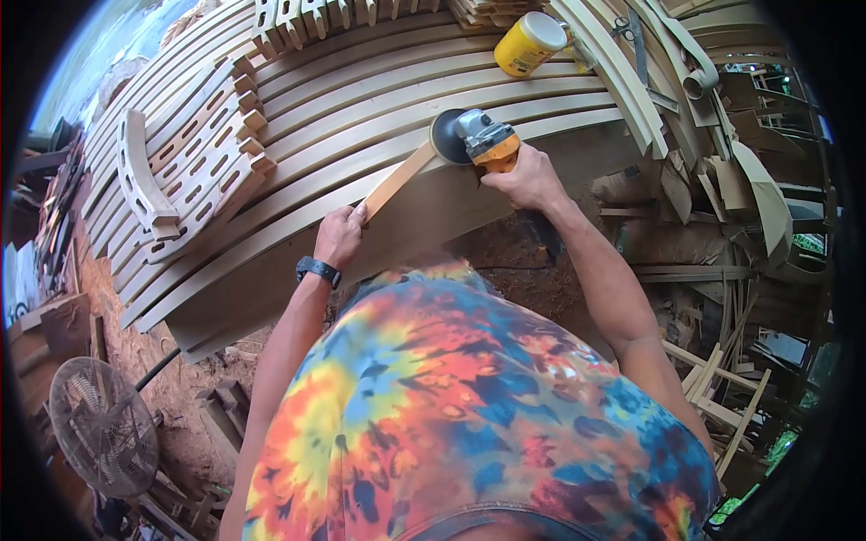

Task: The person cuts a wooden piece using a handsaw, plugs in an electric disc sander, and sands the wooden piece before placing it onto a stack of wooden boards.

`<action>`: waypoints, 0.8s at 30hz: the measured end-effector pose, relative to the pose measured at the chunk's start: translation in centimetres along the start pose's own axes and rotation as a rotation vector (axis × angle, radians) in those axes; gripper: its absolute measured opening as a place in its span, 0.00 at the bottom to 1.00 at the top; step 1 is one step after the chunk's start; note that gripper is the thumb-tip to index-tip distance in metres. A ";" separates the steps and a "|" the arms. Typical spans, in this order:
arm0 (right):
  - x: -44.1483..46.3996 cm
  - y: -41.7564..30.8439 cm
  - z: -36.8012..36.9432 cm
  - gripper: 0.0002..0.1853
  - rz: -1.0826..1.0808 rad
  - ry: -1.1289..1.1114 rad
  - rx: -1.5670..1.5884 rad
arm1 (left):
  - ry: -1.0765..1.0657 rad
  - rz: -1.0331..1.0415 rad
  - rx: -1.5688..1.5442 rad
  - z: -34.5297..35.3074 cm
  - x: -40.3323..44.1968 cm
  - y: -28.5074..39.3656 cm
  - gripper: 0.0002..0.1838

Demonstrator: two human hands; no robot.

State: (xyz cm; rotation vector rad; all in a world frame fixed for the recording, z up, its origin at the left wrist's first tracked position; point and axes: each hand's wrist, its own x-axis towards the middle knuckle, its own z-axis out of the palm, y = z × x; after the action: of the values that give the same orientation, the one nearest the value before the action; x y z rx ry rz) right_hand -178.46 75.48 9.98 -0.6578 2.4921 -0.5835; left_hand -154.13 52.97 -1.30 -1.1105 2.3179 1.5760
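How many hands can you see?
2. The left hand, left of centre, holds a wooden slat; the right hand, right of centre, grips the angle grinder.

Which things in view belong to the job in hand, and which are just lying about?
In the job:
- grinder, held in the right hand
- wooden strip, held in the left hand, one end at the grinder's disc

Apparently just lying about:
- yellow tub
- slotted wooden pieces
- fan
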 end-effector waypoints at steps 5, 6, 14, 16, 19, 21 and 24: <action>1.3 1.3 -1.5 0.29 0.059 0.060 0.006 | -0.003 -0.001 0.003 -0.2 -0.3 0.7 0.26; 1.3 1.5 -1.9 0.29 0.077 0.108 0.029 | 0.006 -0.005 0.001 -0.1 -0.3 0.7 0.26; -2.8 -1.3 -0.2 0.31 -0.085 0.047 0.076 | 0.055 0.070 -0.016 0.5 0.3 -0.8 0.27; -3.8 -2.0 1.3 0.31 -0.130 -0.019 0.051 | 0.050 0.053 -0.044 0.6 0.5 -1.1 0.27; -4.9 -2.9 3.4 0.32 -0.174 -0.097 0.032 | 0.054 0.063 -0.038 0.6 0.5 -1.0 0.27; -5.1 -3.3 3.9 0.32 -0.168 -0.122 0.008 | 0.052 0.061 -0.033 0.5 0.3 -1.0 0.27; -5.1 -3.3 3.9 0.32 -0.148 -0.172 -0.019 | 0.051 0.060 -0.024 0.5 0.5 -1.0 0.27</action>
State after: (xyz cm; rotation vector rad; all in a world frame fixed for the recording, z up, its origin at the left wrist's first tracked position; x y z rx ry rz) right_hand -171.31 74.58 10.42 -0.8673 2.3057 -0.5331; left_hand -154.03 52.98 -2.56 -1.1093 2.3916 1.6192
